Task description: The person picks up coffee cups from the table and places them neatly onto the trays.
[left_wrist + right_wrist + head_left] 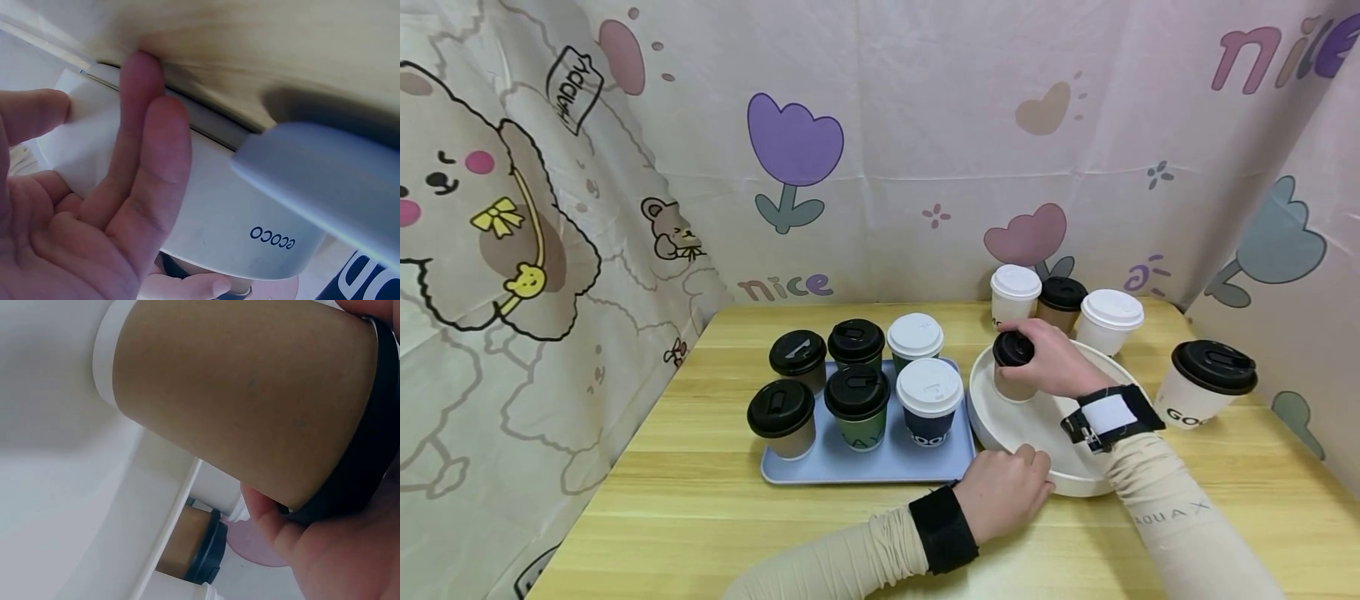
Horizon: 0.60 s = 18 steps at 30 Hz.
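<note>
My right hand [1060, 360] grips a brown paper coffee cup [1013, 389] by its black lid, fingers and thumb around the lid's edge. In the right wrist view the cup [250, 394] has a white band at its base, close to the floor of the white round tray [1037, 429]; whether it touches cannot be told. At the tray's front left, my left hand [1006, 493] lies against the outer wall. Seen from the left wrist, its fingers [165, 150] are extended along the wall [209, 206], near the bottom edge.
Left of the round tray, a blue rectangular tray [880, 471] carries several lidded cups, among them a green one [861, 431] and a navy one [927, 425]. Behind stand two white cups [1015, 300] [1105, 333] and a brown one [1058, 317]. A white black-lidded cup [1191, 400] stands right.
</note>
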### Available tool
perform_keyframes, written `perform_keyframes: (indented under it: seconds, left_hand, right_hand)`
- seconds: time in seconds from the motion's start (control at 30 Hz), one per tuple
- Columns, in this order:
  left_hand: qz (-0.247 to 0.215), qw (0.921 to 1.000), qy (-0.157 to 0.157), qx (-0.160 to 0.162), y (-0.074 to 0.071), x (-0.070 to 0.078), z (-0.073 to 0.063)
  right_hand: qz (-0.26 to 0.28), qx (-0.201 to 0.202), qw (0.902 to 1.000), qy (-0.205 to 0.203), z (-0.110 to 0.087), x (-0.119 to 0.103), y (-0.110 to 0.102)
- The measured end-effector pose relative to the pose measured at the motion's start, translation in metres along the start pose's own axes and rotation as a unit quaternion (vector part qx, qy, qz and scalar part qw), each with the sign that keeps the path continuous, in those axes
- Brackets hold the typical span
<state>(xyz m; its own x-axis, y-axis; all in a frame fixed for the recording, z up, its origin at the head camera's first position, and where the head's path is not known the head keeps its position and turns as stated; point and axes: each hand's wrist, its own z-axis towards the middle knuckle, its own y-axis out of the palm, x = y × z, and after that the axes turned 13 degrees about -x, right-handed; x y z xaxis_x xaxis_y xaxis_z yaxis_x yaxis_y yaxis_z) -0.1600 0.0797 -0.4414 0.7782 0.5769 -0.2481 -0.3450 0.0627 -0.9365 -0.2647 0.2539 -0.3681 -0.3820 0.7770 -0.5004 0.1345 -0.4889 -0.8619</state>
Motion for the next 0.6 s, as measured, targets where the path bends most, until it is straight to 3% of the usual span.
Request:
perform_keyframes:
  seconds: [0.6]
  left_hand:
    - [-0.004, 0.9999, -0.003, -0.014, 0.0004, 0.0001, 0.0011]
  right_hand:
    - [-0.001, -0.009, 0.9999, 0.014, 0.0073, 0.0018, 0.0018]
